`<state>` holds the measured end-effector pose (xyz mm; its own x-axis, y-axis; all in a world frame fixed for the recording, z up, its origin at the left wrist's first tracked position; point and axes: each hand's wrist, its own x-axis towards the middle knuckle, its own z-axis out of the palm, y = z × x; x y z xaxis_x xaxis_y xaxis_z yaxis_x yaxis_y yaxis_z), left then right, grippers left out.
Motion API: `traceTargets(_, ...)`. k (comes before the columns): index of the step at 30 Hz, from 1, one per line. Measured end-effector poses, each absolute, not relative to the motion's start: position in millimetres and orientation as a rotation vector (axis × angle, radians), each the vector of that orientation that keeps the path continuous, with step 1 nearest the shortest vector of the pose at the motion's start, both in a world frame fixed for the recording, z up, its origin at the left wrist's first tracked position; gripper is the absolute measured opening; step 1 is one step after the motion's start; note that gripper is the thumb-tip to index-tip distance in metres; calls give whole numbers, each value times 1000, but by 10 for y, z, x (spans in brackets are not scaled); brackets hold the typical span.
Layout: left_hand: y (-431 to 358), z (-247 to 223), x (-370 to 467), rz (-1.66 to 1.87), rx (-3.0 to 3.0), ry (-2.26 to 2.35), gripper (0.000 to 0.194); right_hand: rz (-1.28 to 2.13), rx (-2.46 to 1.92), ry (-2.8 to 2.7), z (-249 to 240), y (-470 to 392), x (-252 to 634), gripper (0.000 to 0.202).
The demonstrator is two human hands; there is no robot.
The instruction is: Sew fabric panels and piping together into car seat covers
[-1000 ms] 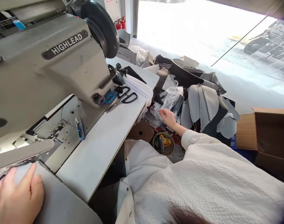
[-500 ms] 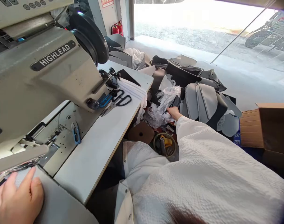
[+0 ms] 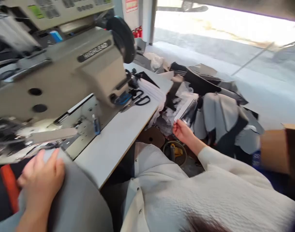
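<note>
My left hand (image 3: 43, 174) holds a grey padded panel (image 3: 82, 199) at the sewing machine (image 3: 94, 74), its fingers bent over the top near the machine's needle area. The panel curves down over the table's front edge. Out to the right, my right hand (image 3: 182, 130) pinches the lower end of a narrow white strip (image 3: 183, 111) between thumb and fingers. Behind that strip lie crumpled clear plastic (image 3: 169, 117) and dark pieces. The strip's exact material is blurred.
On the white table (image 3: 113, 145) lie black-handled scissors (image 3: 141, 99) and blue thread snips (image 3: 96, 125). Grey cut panels (image 3: 220, 112) are heaped on the right. A round basket (image 3: 175, 153) with a yellow item is below my right hand; a cardboard box (image 3: 274, 149) stands far right.
My right hand has drawn back toward me from the plastic, now with a white strip in its fingers. My left hand stays on the grey panel. The view has swung left.
</note>
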<state>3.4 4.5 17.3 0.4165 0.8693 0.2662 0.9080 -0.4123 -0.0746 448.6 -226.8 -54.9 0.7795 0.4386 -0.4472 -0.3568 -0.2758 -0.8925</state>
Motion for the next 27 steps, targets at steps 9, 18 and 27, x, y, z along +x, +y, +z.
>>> traceTargets(9, -169, 266, 279, 173, -2431, -1828, 63, 193, -1134, -1773, -179, -1611, 3258, 18)
traceTargets(18, -1035, 306, 173, 263, -3018, -1167, 64, -11, -784, -2389, -65, -1176, 2942, 20)
traceTargets(27, -933, 602, -45, 501, -2999, -908, 52, 365, -724, -2621, 216, -671, 2439, 31)
